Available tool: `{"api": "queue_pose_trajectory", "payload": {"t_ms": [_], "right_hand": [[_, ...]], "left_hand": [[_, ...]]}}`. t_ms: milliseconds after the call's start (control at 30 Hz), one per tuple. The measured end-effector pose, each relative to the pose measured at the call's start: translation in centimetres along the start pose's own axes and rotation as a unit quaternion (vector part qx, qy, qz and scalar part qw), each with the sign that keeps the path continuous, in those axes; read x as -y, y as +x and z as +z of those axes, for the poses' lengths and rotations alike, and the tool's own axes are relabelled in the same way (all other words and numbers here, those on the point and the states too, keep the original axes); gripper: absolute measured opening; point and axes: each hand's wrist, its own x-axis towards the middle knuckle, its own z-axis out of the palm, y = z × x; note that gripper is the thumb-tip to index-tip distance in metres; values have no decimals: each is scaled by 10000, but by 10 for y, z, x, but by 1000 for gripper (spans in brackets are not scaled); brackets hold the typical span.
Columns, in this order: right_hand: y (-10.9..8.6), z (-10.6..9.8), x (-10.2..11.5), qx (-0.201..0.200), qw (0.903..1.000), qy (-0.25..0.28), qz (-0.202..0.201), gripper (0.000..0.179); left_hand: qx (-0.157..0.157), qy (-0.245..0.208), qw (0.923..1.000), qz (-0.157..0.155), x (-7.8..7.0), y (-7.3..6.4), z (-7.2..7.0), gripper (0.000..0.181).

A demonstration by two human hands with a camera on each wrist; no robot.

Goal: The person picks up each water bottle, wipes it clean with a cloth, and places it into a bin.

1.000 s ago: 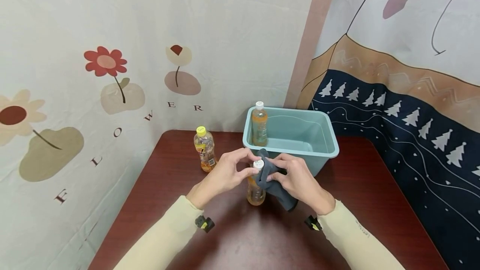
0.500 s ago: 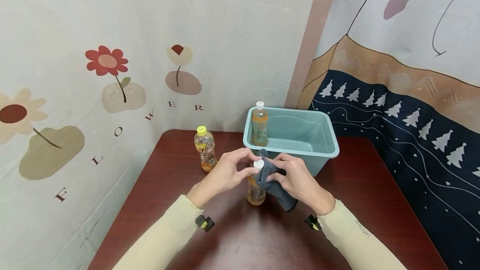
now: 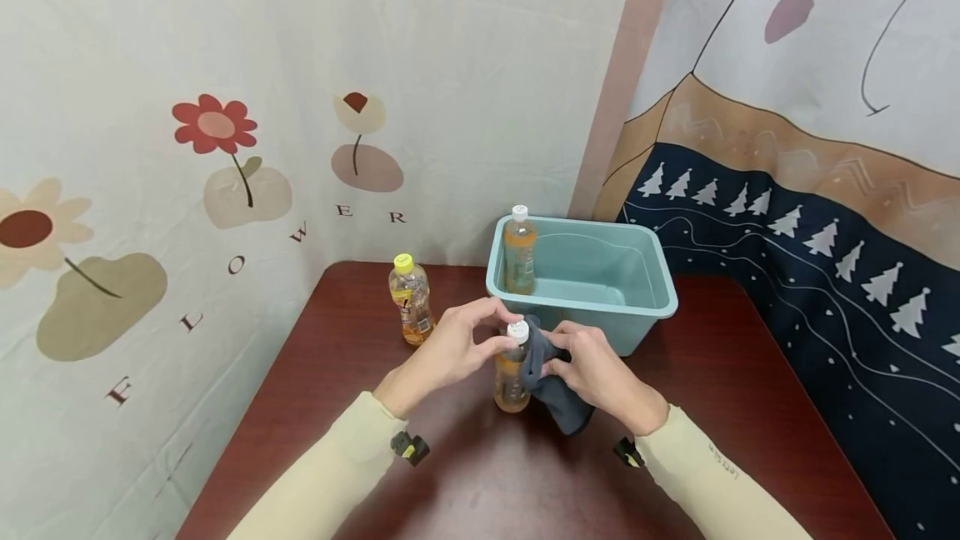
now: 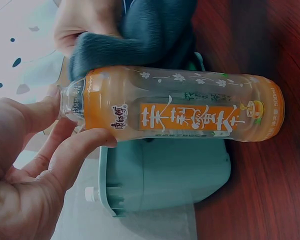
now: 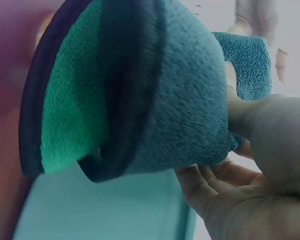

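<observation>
A bottle [image 3: 512, 382] of orange-labelled drink with a white cap stands upright on the table in front of the bin. My left hand [image 3: 459, 345] pinches it by the neck and cap; in the left wrist view the thumb and fingers lie around the bottle's top. My right hand [image 3: 600, 367] grips a dark grey-blue cloth [image 3: 558, 398], bunched and hanging down, against the bottle's right side. Up close in the right wrist view the cloth [image 5: 185, 95] shows a green inner side and a dark edge. Cloth hides part of the right fingers.
A light blue plastic bin [image 3: 637, 307] stands behind the hands, with a white-capped bottle [image 3: 519, 257] upright at its left end. To the left on the red-brown table [image 3: 315, 407] is a yellow-capped bottle [image 3: 412, 307]. Printed cloth walls [image 3: 450, 65] rise behind.
The right hand and its cloth have shifted slightly down and right, uncovering more of the bottle's neck and upper body. The left hand keeps its hold at the cap.
</observation>
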Motion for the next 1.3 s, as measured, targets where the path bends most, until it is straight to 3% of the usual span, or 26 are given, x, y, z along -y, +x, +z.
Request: {"api": "queue_pose_trajectory", "payload": {"t_ms": [200, 433, 733, 1300], "right_hand": [[-4, 18, -13, 221, 9997, -102, 14, 32], [-6, 41, -25, 700, 9972, -252, 15, 32], [-5, 61, -35, 1127, 9927, -30, 416, 30], [-7, 53, -32, 954, 9951, -52, 261, 34]], "left_hand": [[15, 23, 10000, -44, 2, 0, 0, 21], [12, 46, 10000, -86, 3, -1, 1, 21], [-3, -35, 10000, -61, 3, -1, 2, 22], [-4, -57, 9999, -108, 2, 0, 2, 23]]}}
